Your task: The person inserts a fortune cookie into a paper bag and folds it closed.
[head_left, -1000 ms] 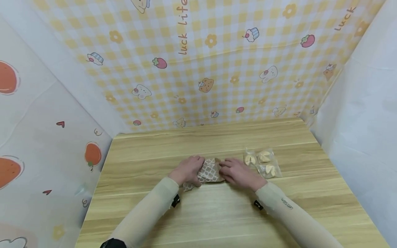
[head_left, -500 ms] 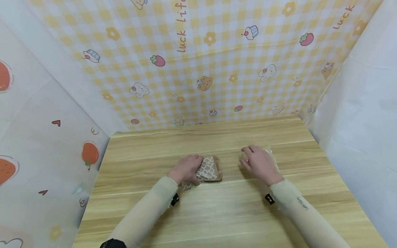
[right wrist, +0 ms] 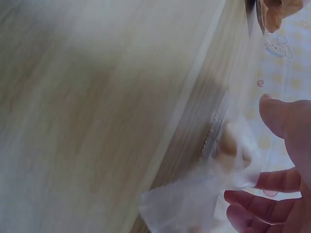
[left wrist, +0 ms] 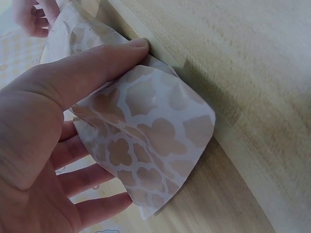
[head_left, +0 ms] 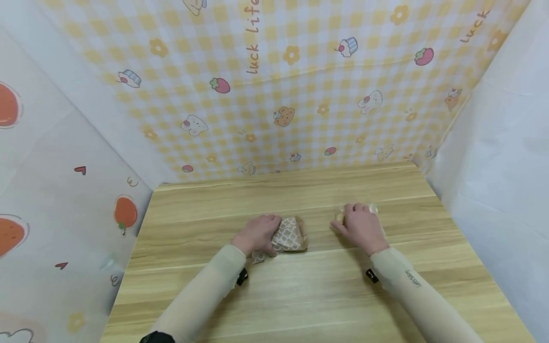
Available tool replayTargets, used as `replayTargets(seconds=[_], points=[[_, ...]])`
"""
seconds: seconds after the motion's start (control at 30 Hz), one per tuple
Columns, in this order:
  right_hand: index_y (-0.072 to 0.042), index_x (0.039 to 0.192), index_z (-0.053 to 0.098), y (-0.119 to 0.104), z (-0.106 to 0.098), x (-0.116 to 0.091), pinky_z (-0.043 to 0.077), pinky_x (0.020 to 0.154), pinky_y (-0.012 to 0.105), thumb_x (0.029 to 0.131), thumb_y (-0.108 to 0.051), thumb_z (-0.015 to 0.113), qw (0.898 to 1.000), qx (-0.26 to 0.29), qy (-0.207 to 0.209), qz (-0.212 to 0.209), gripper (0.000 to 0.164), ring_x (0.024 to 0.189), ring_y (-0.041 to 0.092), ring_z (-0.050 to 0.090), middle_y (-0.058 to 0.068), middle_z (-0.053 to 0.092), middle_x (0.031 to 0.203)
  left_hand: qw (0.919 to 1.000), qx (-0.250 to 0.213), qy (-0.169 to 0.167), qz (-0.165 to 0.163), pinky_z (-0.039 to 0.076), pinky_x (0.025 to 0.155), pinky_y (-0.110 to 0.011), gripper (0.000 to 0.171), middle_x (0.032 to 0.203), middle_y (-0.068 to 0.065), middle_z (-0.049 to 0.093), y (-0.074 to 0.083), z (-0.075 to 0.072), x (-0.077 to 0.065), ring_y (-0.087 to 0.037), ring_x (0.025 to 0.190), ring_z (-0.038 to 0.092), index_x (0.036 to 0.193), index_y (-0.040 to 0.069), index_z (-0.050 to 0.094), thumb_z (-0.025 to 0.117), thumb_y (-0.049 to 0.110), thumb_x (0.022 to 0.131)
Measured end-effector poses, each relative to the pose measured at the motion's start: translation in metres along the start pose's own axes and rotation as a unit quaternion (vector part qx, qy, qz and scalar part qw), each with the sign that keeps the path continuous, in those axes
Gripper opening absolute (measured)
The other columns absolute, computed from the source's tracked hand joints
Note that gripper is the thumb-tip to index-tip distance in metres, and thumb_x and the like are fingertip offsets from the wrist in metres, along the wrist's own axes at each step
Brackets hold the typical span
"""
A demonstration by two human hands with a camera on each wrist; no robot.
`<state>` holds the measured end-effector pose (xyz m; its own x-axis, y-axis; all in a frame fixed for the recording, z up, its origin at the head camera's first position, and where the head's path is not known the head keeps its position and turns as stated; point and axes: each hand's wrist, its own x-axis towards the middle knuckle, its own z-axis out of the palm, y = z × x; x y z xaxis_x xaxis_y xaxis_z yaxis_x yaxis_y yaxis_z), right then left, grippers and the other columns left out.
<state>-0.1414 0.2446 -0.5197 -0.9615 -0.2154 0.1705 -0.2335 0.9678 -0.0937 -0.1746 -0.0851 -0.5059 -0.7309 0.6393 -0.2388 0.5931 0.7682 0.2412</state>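
Observation:
My left hand grips a brown paper bag with a white lattice pattern, lying on the table. In the left wrist view, the thumb lies across one side of the bag and the fingers are behind it. To the right, my right hand is over clear plastic packets of fortune cookies, largely covering them. One cookie packet shows beside the thumb. In the right wrist view, the fingers are at the crinkled edge of a packet, and the thumb stands apart from it.
The wood-grain table meets a yellow checked backdrop at its far edge. White sheets hang at the right, and a printed sheet hangs at the left.
My right hand has left the mouth of the bag and moved right to the cookie packets, then lowered over them. My left hand has stayed on the bag.

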Motion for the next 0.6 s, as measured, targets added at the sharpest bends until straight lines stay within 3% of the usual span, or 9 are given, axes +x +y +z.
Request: replayTargets(seconds=[0.33, 0.47, 0.6], points=[[0.001, 0.131, 0.060, -0.010, 0.007, 0.003, 0.057, 0.077, 0.065, 0.095, -0.043, 0.076, 0.999, 0.024, -0.037, 0.015, 0.059, 0.107, 0.049, 0.062, 0.029, 0.068, 0.116, 1.0000, 0.002, 0.000, 0.000, 0.052, 0.108, -0.041, 0.091, 0.130, -0.009, 0.065, 0.002, -0.002, -0.001, -0.028, 0.119, 0.063, 0.138, 0.007, 0.055, 0.101, 0.035, 0.065], [-0.003, 0.135, 0.060, -0.013, 0.006, 0.003, 0.058, 0.071, 0.064, 0.096, -0.044, 0.075, 0.999, 0.033, -0.039, 0.009, 0.059, 0.107, 0.050, 0.063, 0.030, 0.068, 0.117, 1.0000, 0.000, 0.003, 0.001, 0.052, 0.109, -0.041, 0.092, 0.130, -0.008, 0.065, 0.001, 0.000, -0.001, -0.028, 0.119, 0.063, 0.138, 0.008, 0.055, 0.101, 0.035, 0.063], [-0.006, 0.135, 0.062, -0.015, 0.008, 0.005, 0.058, 0.064, 0.060, 0.096, -0.037, 0.076, 0.999, 0.040, -0.036, 0.002, 0.052, 0.095, 0.048, 0.066, 0.028, 0.068, 0.106, 1.0000, -0.004, 0.004, 0.000, 0.051, 0.109, -0.042, 0.092, 0.130, -0.008, 0.065, 0.001, 0.000, -0.001, -0.028, 0.120, 0.063, 0.138, 0.008, 0.055, 0.101, 0.035, 0.063]])
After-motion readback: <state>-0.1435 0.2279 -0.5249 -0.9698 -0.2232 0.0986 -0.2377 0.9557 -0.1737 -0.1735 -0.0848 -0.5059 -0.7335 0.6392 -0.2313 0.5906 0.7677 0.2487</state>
